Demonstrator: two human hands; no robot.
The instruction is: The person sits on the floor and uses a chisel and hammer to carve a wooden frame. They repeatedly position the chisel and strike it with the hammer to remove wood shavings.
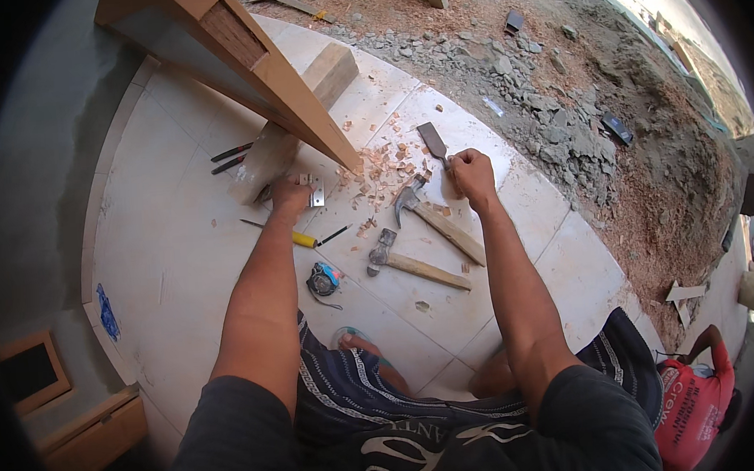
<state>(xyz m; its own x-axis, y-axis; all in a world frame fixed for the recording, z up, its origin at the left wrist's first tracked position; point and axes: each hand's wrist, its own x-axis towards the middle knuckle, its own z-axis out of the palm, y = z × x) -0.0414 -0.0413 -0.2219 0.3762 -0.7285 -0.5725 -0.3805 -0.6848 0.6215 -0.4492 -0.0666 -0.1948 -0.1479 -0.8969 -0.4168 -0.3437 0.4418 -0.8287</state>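
Tiled floor (183, 271), pale square tiles, bordered on the far side by rubble and loose earth (558, 115)

- Left hand (289, 193): closed, fingers curled down at the near end of a pale wooden block (264, 160); a small metal hinge plate (316, 190) lies just beside it. Whether the fingers grip the block or only press on it cannot be told
- Right hand (472, 172): clenched around the handle of a chisel (433, 140), whose flat blade points away from the person and rests on the tile
- Slanted wooden frame member (275, 79): runs from upper left down to the floor between the two hands
- Wood chips (382, 171): scattered between the hands, thickest at the foot of the frame member
- Claw hammer (436, 220): wooden handle, lying just below the right hand
- Second hammer (413, 263): wooden handle, lying near the first, closer to the person
- Screwdriver (296, 236): yellow grip, below the left hand
- Tape measure (322, 281): near the person's knee
- Two dark pencil-like tools (232, 158): left of the block
- Second person in a red shirt (697, 398): lower right edge, apart from the work
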